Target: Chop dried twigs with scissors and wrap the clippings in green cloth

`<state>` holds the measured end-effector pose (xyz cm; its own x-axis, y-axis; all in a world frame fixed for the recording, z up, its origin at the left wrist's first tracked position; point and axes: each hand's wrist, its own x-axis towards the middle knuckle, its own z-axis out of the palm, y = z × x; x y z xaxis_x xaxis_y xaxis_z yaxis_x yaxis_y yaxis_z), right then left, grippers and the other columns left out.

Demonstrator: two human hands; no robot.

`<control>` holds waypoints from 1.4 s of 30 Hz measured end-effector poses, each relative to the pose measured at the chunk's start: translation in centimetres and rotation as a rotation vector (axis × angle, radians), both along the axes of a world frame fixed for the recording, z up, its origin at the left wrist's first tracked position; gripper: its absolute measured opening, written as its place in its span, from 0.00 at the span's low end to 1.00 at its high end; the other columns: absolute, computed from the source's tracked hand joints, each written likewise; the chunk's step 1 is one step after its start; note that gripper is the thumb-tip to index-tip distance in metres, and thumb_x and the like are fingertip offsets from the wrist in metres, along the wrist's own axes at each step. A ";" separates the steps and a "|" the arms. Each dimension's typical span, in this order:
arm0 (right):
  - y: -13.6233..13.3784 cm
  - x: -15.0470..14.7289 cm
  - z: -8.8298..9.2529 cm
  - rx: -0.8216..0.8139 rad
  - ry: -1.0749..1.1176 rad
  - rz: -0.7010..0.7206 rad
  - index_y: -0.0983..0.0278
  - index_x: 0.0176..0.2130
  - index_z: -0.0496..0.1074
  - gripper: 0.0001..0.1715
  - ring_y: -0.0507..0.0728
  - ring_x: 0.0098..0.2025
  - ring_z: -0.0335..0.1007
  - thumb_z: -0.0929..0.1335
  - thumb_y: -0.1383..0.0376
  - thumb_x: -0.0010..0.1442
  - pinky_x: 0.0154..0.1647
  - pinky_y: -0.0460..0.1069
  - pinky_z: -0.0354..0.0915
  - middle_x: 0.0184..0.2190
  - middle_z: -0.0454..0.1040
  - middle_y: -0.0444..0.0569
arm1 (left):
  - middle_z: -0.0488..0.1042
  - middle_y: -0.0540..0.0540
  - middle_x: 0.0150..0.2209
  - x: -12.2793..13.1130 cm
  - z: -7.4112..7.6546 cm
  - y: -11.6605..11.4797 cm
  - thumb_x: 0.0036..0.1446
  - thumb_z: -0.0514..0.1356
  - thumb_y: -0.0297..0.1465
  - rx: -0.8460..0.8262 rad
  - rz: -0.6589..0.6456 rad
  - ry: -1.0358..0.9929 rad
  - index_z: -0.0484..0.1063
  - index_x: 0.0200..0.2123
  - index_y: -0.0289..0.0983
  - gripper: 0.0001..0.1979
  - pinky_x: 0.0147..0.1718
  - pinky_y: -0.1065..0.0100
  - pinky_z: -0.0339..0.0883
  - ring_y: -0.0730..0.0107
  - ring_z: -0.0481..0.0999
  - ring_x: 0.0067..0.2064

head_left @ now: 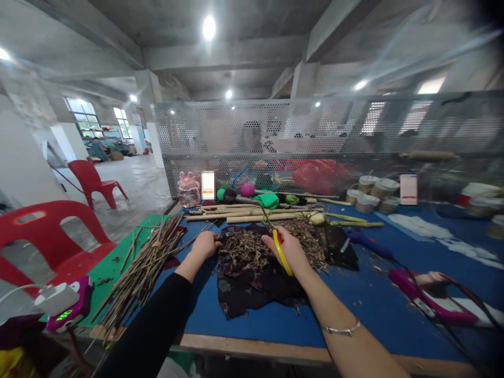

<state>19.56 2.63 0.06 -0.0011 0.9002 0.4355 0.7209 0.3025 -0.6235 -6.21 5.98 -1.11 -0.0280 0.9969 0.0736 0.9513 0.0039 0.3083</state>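
Note:
Yellow-handled scissors [282,254] are in my right hand [290,250], their dark blades pointing up and away over a heap of dry brown plant scraps [246,248]. My left hand [205,245] is closed at the left edge of the heap, fingertips together; what they pinch, if anything, I cannot make out. Under the scraps lies a dark cloth [255,289], spread on the blue table top [205,310]. Left of my left hand rests a loose bundle of thin brown sticks [144,268], some reaching close to that hand.
Behind the heap lie pale bamboo poles [260,217], yarn balls [247,189] and a pink bottle [189,189]. To the right are a blue glue gun [368,243] with its cable, a magenta-and-white device [433,299] and several small pots [368,202]. A perforated metal screen [220,126] closes the back.

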 end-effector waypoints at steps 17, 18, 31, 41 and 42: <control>-0.8 -0.8 0.6 -0.078 -0.017 0.001 0.64 0.45 0.66 0.31 0.57 0.31 0.70 0.63 0.45 0.51 0.30 0.47 0.61 0.28 0.74 0.50 | 0.73 0.40 0.36 1.9 3.7 -0.4 0.57 0.43 0.29 0.288 -0.015 -0.199 0.68 0.37 0.33 0.15 0.38 0.68 0.63 0.64 0.72 0.38; -0.9 -0.9 0.6 -0.086 -0.024 -0.009 0.64 0.45 0.66 0.31 0.58 0.32 0.70 0.63 0.45 0.51 0.31 0.47 0.61 0.29 0.74 0.51 | 0.73 0.41 0.36 2.3 3.7 -0.4 0.56 0.44 0.29 0.285 -0.088 -0.176 0.69 0.36 0.34 0.14 0.39 0.68 0.63 0.64 0.72 0.39; -0.8 -0.7 0.7 -0.035 -0.004 -0.004 0.63 0.45 0.66 0.30 0.57 0.28 0.69 0.63 0.46 0.51 0.30 0.47 0.61 0.26 0.73 0.49 | 0.69 0.42 0.40 4.7 4.3 -2.5 0.61 0.41 0.36 0.142 -0.452 0.048 0.68 0.40 0.37 0.19 0.42 0.69 0.61 0.66 0.71 0.41; -2.1 -1.4 1.3 -0.164 -0.083 0.184 0.61 0.48 0.64 0.31 0.56 0.31 0.68 0.66 0.48 0.49 0.30 0.47 0.60 0.30 0.72 0.47 | 0.70 0.48 0.29 5.9 3.6 -4.3 0.58 0.42 0.43 -0.030 -0.212 -0.772 0.66 0.35 0.38 0.19 0.26 0.72 0.59 0.71 0.68 0.27; -2.4 -1.5 1.4 -0.182 -0.106 0.213 0.61 0.48 0.63 0.32 0.56 0.31 0.67 0.67 0.48 0.47 0.30 0.47 0.60 0.30 0.72 0.46 | 0.67 0.51 0.25 6.0 3.5 -4.3 0.58 0.42 0.44 -0.130 -0.193 -0.943 0.65 0.34 0.38 0.19 0.21 0.74 0.55 0.76 0.63 0.22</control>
